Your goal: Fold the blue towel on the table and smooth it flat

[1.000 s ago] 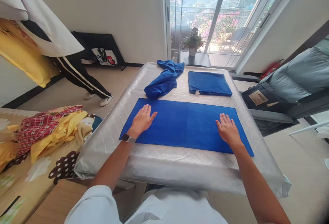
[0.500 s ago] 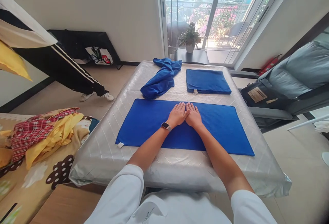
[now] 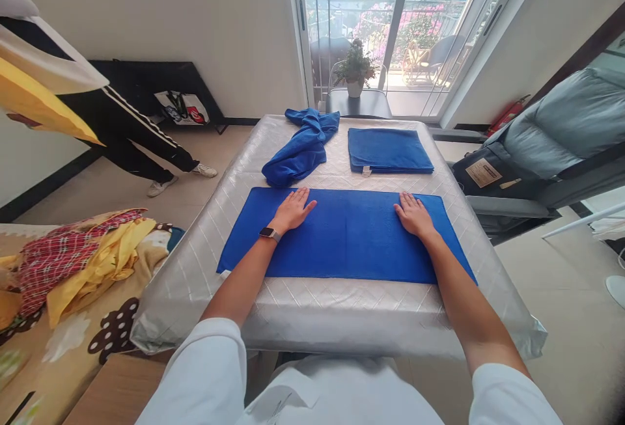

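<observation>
A blue towel point(image 3: 349, 236) lies spread out flat on the table, its long side running left to right. My left hand point(image 3: 291, 209), with a watch on the wrist, rests flat on its left part, fingers at the far edge. On the right part my right hand point(image 3: 414, 214) is pressed flat, fingers stretched out. Neither hand holds anything. Beyond the towel, a crumpled blue cloth point(image 3: 300, 150) lies at the back left. Beside it on the right sits a neat stack of folded blue towels point(image 3: 389, 150), a white tag showing at its front edge.
A silvery cover drapes the table point(image 3: 351, 314). To the left, a person point(image 3: 122, 112) stands holding yellow cloth point(image 3: 43, 99); plaid and yellow clothes point(image 3: 92, 259) are heaped on a patterned bed. A grey armchair point(image 3: 556, 132) stands right, a potted plant point(image 3: 355, 70) behind.
My hands have slid apart from the towel's middle, the left one leftward and the right one rightward. The person at the left has shifted, and the yellow cloth now shows more.
</observation>
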Motion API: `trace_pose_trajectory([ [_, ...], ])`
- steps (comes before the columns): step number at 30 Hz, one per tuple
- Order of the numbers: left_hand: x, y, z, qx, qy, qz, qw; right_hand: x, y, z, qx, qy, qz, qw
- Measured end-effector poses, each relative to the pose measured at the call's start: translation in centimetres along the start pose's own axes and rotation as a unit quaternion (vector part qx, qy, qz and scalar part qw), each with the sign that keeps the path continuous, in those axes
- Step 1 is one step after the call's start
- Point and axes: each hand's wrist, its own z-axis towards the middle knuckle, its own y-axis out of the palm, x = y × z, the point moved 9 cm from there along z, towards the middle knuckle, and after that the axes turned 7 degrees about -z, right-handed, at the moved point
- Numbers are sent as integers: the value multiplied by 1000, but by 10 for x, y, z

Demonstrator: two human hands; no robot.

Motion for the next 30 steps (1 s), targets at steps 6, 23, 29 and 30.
trace_pose_trajectory([
  [6, -85, -27, -24, 10, -70, 34, 997, 89, 5, -14, -1, 74, -3, 997],
  [23, -146, -51, -45, 66, -179, 28, 981, 110, 11, -11, 21, 93, 20, 995],
  [29, -142, -52, -43, 86, -174, 22, 981, 104, 5, -13, 23, 99, 0, 995],
  [30, -141, -52, -43, 88, -176, 19, 980, 102, 3, -13, 23, 101, -5, 995],
])
